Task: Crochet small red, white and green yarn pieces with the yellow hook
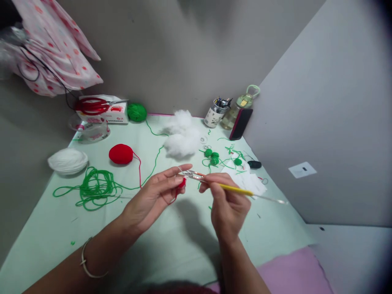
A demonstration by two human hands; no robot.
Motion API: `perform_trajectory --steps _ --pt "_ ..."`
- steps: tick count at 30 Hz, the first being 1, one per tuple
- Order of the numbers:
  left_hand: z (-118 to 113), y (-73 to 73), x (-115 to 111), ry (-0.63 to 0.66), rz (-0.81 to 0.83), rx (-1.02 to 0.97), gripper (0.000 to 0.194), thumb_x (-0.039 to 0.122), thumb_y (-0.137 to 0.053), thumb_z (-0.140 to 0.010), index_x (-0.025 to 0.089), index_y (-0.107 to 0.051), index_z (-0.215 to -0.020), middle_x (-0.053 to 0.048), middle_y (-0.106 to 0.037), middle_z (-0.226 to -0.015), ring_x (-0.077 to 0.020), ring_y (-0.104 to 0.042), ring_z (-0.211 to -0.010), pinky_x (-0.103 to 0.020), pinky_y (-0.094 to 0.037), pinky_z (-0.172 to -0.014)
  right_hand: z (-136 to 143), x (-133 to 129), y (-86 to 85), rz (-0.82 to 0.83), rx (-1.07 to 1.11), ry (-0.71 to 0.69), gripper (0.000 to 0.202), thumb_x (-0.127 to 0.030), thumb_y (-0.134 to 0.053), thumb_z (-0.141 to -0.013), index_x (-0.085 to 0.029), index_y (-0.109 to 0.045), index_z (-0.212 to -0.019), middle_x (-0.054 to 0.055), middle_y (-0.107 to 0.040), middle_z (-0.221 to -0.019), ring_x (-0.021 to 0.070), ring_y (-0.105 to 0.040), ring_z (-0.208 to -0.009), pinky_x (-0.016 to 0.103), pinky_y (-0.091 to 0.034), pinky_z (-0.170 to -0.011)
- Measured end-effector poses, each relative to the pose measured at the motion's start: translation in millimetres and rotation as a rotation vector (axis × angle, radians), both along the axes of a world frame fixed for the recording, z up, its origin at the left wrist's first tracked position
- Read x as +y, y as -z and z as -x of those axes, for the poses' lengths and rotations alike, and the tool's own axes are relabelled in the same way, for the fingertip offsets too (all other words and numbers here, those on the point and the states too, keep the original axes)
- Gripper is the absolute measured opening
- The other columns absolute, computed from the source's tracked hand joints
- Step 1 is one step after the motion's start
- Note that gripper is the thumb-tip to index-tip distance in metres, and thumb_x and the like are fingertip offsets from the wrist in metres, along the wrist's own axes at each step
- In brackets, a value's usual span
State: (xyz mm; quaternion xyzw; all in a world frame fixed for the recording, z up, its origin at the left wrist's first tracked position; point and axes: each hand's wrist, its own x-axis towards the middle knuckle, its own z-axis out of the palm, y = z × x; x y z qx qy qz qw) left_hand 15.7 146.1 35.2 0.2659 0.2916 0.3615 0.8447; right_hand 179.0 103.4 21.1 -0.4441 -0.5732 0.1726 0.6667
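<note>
My left hand, with a bangle on its wrist, is closed on a small red crocheted piece near the middle of the view. A red strand hangs from the piece below the fingers. From the right, my right hand grips small scissors and a crochet hook with a yellow handle. The scissor blades point left and reach the left fingertips, just above the red piece. A thin pale thread seems to run between the left fingers and the blades.
White stuffing lies beyond the hands, with a red yarn ball, a white yarn ball and tangled green yarn to the left. Small green balls, a phone, a bottle and a pen cup are at the right.
</note>
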Motion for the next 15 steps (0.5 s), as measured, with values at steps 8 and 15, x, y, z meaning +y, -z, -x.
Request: perform_trajectory --steps 8,15 --pt "-4.5 -4.9 -3.3 -0.05 -0.181 0.092 0.042 0.021 -0.088 -0.079 0.031 -0.079 -0.119 0.003 -0.068 -0.085 -0.0111 -0.062 -0.084 -0.027 -0.05 -0.091 6.7 2.8 -4.0 0.11 0.171 -0.124 0.014 -0.022 -0.068 -0.096 -0.028 -0.081 -0.096 0.002 -0.079 -0.091 0.0172 -0.07 -0.086 0.034 -0.056 -0.077" --pt "-1.3 -1.1 -2.3 -0.067 -0.264 0.147 0.043 0.021 -0.085 -0.082 0.036 -0.077 -0.122 0.004 -0.065 -0.088 -0.0113 -0.064 -0.09 -0.028 -0.051 -0.096 1.1 2.0 1.9 0.273 0.439 -0.248 0.013 -0.03 -0.066 -0.099 -0.027 -0.079 -0.097 0.001 -0.078 -0.094 0.0115 -0.067 -0.072 0.029 -0.057 -0.073"
